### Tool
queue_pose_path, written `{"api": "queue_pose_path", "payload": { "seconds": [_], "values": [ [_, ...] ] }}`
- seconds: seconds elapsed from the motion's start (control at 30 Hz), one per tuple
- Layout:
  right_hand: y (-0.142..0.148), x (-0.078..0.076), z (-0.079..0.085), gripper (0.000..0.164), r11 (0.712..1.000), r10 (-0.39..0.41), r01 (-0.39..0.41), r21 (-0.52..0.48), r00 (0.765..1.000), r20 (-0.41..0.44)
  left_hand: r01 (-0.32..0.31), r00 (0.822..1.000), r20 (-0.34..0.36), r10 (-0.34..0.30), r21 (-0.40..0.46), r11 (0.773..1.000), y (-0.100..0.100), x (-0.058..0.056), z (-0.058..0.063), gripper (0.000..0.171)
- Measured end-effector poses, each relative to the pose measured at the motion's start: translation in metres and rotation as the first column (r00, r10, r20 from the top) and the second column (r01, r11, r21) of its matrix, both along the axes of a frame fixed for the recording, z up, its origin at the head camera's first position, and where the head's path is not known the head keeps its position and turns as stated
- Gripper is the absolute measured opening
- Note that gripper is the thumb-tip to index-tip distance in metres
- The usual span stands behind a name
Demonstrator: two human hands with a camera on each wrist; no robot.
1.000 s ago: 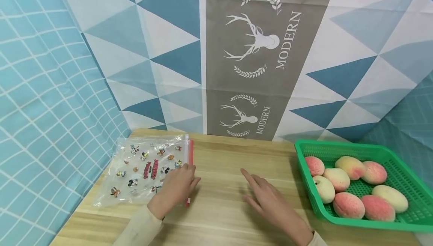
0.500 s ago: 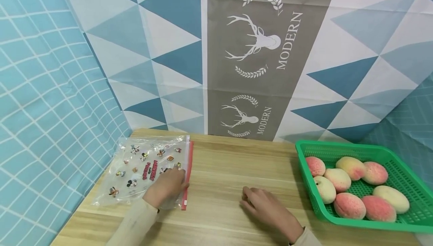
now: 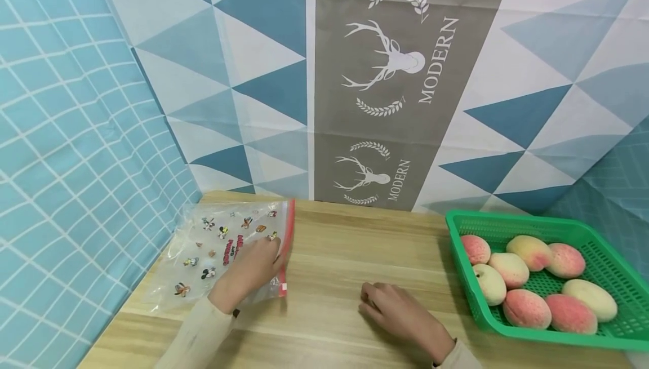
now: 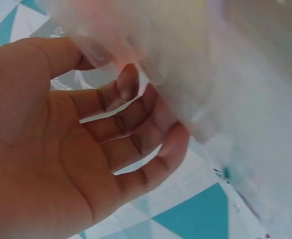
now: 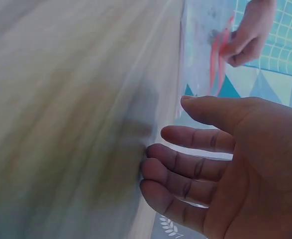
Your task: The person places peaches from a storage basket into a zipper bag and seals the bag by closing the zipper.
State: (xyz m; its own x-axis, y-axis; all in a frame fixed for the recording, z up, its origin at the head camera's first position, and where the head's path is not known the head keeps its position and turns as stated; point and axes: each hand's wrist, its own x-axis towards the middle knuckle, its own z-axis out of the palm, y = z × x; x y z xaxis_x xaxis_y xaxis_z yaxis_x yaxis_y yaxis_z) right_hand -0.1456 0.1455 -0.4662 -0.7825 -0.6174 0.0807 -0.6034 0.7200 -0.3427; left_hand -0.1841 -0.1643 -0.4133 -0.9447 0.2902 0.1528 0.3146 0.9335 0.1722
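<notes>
Left hand (image 3: 253, 267) has the bag (image 3: 215, 245) pinched at its red strip (image 3: 290, 228) – fingers curled, thumb on the other side of the film, partly seen through it. Bag is clear with cartoon prints, on the left part of the table (image 3: 329, 279), near the blue grid cloth (image 3: 61, 132). Strip edge faces right and is raised off the wood in the right wrist view.

Right hand (image 3: 398, 310) grasps nothing – fingers loosely bent, low over the table between bag and basket (image 3: 552, 337), thumb toward the bag.

Basket is green, right side, apart from the right hand. Eight peaches (image 3: 527, 308) in it, pink to pale yellow.
</notes>
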Motion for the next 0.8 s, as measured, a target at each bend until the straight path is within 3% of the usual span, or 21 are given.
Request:
{"api": "queue_pose_path", "payload": {
  "seconds": [0.13, 0.27, 0.4, 0.47, 0.57, 0.7, 0.8],
  "values": [
    [-0.005, -0.002, 0.005, 0.016, 0.999, 0.026, -0.025, -0.028, 0.999, 0.033, 0.052, 0.994, -0.095, -0.052, -0.007, 0.999, 0.008, 0.005, 0.01, 0.019],
    [-0.013, -0.006, 0.009, 0.023, 0.995, 0.036, -0.03, -0.092, 0.997, 0.065, 0.131, 0.976, -0.179, -0.127, 0.01, 0.991, 0.019, 0.014, 0.019, 0.022],
    [-0.022, -0.01, 0.013, 0.031, 0.965, 0.061, -0.019, -0.261, 0.986, 0.152, 0.212, 0.956, -0.213, -0.201, 0.028, 0.977, 0.032, 0.027, 0.026, 0.023],
    [-0.026, -0.011, 0.016, 0.031, 0.928, 0.088, -0.002, -0.373, 0.973, 0.215, 0.241, 0.947, -0.223, -0.231, 0.018, 0.97, 0.039, 0.033, 0.028, 0.023],
    [-0.032, -0.012, 0.018, 0.028, 0.843, 0.166, 0.042, -0.537, 0.928, 0.334, 0.281, 0.923, -0.265, -0.278, -0.028, 0.959, 0.05, 0.043, 0.027, 0.022],
    [-0.036, -0.012, 0.018, 0.027, 0.724, 0.318, 0.105, -0.682, 0.826, 0.466, 0.347, 0.889, -0.292, -0.351, -0.068, 0.935, 0.064, 0.058, 0.022, 0.019],
    [-0.037, -0.01, 0.021, 0.026, 0.672, 0.396, 0.122, -0.73, 0.774, 0.494, 0.385, 0.885, -0.259, -0.387, -0.059, 0.921, 0.072, 0.065, 0.017, 0.019]
  ]
}}
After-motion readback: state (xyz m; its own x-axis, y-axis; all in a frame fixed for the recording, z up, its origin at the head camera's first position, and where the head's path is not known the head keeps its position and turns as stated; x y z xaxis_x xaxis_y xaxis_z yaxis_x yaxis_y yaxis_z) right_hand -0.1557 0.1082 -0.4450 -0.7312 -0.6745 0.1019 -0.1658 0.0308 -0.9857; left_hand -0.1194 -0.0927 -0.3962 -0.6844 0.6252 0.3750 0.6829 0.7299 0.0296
